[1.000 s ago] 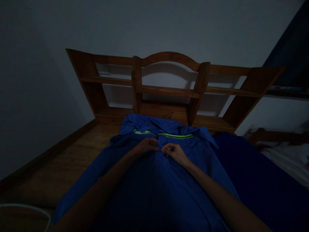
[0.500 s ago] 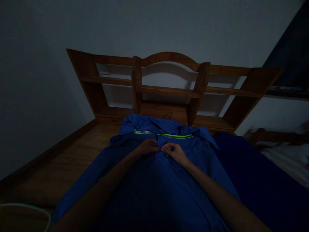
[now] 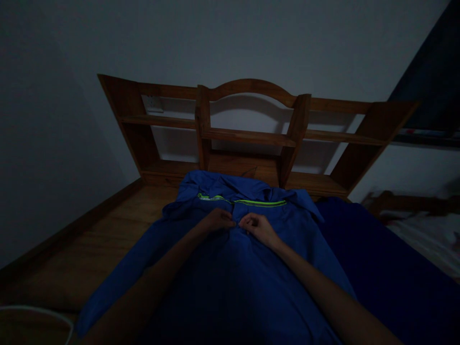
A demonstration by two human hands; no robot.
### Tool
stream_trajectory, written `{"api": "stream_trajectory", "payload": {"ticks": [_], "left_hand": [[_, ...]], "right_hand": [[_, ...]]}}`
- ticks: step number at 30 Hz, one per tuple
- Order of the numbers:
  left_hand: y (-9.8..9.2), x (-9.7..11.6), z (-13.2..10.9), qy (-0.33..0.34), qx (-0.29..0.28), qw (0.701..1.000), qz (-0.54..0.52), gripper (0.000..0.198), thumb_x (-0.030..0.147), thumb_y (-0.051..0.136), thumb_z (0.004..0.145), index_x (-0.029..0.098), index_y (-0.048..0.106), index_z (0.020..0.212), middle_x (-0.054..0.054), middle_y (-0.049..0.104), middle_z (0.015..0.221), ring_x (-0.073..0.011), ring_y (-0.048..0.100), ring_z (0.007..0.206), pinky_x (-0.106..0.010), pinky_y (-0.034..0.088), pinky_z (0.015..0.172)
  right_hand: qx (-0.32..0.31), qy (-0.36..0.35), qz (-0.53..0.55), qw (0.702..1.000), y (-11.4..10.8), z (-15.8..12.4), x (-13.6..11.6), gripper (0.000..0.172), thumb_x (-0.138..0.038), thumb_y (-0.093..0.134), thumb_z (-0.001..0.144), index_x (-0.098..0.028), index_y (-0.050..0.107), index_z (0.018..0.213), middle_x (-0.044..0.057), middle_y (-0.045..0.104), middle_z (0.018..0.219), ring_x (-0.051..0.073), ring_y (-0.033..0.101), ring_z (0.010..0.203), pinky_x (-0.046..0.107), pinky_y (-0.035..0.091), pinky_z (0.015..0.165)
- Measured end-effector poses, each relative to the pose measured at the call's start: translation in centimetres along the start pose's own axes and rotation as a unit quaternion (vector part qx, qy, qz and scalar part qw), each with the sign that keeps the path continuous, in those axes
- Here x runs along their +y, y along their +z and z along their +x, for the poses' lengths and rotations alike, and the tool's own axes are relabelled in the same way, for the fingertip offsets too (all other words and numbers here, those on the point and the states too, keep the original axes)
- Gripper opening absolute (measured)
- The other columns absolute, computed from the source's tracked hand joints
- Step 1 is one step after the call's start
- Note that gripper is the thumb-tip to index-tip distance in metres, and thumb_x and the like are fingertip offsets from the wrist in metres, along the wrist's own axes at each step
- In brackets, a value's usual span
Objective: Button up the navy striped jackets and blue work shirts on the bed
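The long-sleeved-looking blue fabric garment (image 3: 247,268) is lying spread out in front of you, its upper end reaching the brown wooden headboard with open shelves (image 3: 247,137). Its cloth is showing soft wrinkles, and its upper part is bunching in loose folds. A narrow yellow-green and grey trim strip (image 3: 264,203) is running across the upper part in two sections, one on each side of the centre line. The lower part is falling into deep shadow between your forearms.

Your left hand (image 3: 217,220) and right hand (image 3: 261,229) are meeting the garment at its centre line, just below the trim. The right thumb and index finger are closing together with a pinch of the cloth between them. The left fingers are curling with their tips at the centre edge, nearly closed; whether they are gripping cloth, you cannot tell in this dim light. A small gap is separating the two sets of fingertips. A dark blue cloth (image 3: 362,254) is lying beside the garment, to your right.
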State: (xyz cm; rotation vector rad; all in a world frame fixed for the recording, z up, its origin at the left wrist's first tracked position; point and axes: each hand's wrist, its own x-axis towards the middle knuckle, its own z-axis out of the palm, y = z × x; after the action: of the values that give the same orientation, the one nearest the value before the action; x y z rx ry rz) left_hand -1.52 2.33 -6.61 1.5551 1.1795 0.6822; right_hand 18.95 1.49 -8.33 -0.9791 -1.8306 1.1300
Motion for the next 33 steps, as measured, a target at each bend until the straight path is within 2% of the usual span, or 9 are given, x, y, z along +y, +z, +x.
{"api": "stream_trajectory", "payload": {"ticks": [7, 12, 16, 20, 23, 29, 33], "left_hand": [[0.0, 0.3, 0.0, -0.049, -0.006, 0.998, 0.035, 0.047, 0.059, 0.065, 0.058, 0.012, 0.057, 0.057, 0.003, 0.048, 0.05, -0.0082, 0.042, 0.048, -0.02, 0.03, 0.048], [0.2, 1.0, -0.6, -0.033, -0.006, 0.999, 0.021, 0.047, 0.055, 0.076, 0.046, 0.013, 0.056, 0.056, 0.004, 0.047, 0.05, -0.0079, 0.041, 0.048, -0.02, 0.028, 0.046], [0.5, 1.5, -0.9, -0.037, 0.027, 0.998, 0.053, 0.045, 0.053, 0.076, 0.047, 0.013, 0.055, 0.054, 0.005, 0.046, 0.048, -0.0076, 0.039, 0.046, -0.021, 0.024, 0.044], [0.6, 1.3, -0.9, -0.011, 0.065, 0.992, 0.106, 0.045, 0.053, 0.073, 0.051, 0.014, 0.051, 0.048, 0.004, 0.045, 0.045, -0.0078, 0.038, 0.045, -0.021, 0.021, 0.043], [0.6, 1.0, -0.8, 0.003, 0.068, 0.989, 0.131, 0.045, 0.054, 0.072, 0.052, 0.014, 0.051, 0.049, 0.004, 0.047, 0.046, -0.0086, 0.04, 0.045, -0.021, 0.022, 0.044], [0.9, 0.3, -0.2, 0.066, 0.117, 0.981, 0.138, 0.043, 0.048, 0.077, 0.048, 0.015, 0.063, 0.071, 0.002, 0.059, 0.062, -0.0129, 0.052, 0.058, -0.021, 0.031, 0.05], [1.1, 0.3, -0.2, 0.068, 0.115, 0.981, 0.143, 0.041, 0.048, 0.076, 0.051, 0.015, 0.063, 0.072, 0.001, 0.06, 0.065, -0.0143, 0.054, 0.06, -0.021, 0.033, 0.052]], "right_hand": [[-0.002, -0.004, -0.009, 1.0, 0.1, 0.0, 0.1, 0.028, -0.042, 0.062, 0.076, -0.015, 0.064, 0.085, 0.0, 0.059, 0.068, 0.01, 0.052, 0.057, 0.019, 0.039, 0.052], [-0.011, -0.012, -0.004, 1.0, -0.1, 0.0, 0.0, 0.03, -0.042, 0.056, 0.081, -0.015, 0.065, 0.087, 0.001, 0.06, 0.07, 0.01, 0.052, 0.056, 0.02, 0.039, 0.052], [-0.015, -0.008, 0.029, 0.999, -0.1, -0.1, -0.6, 0.032, -0.039, 0.046, 0.086, -0.014, 0.066, 0.088, 0.002, 0.06, 0.071, 0.008, 0.05, 0.053, 0.02, 0.038, 0.052], [-0.01, -0.006, 0.025, 1.0, 0.0, -0.1, -0.6, 0.029, -0.038, 0.05, 0.084, -0.015, 0.066, 0.087, 0.001, 0.061, 0.071, 0.009, 0.051, 0.054, 0.019, 0.038, 0.052], [-0.006, -0.004, 0.008, 1.0, 0.0, -0.1, -0.3, 0.027, -0.04, 0.056, 0.08, -0.015, 0.065, 0.086, 0.001, 0.061, 0.07, 0.009, 0.052, 0.055, 0.019, 0.039, 0.051], [0.004, 0.0, -0.01, 1.0, 0.0, 0.0, -0.1, 0.03, -0.043, 0.06, 0.078, -0.014, 0.066, 0.084, 0.001, 0.061, 0.066, 0.01, 0.052, 0.054, 0.02, 0.039, 0.051], [0.001, -0.004, -0.005, 1.0, -0.2, 0.0, 0.0, 0.032, -0.044, 0.058, 0.079, -0.014, 0.067, 0.086, 0.002, 0.062, 0.069, 0.009, 0.052, 0.054, 0.019, 0.038, 0.051]]}}
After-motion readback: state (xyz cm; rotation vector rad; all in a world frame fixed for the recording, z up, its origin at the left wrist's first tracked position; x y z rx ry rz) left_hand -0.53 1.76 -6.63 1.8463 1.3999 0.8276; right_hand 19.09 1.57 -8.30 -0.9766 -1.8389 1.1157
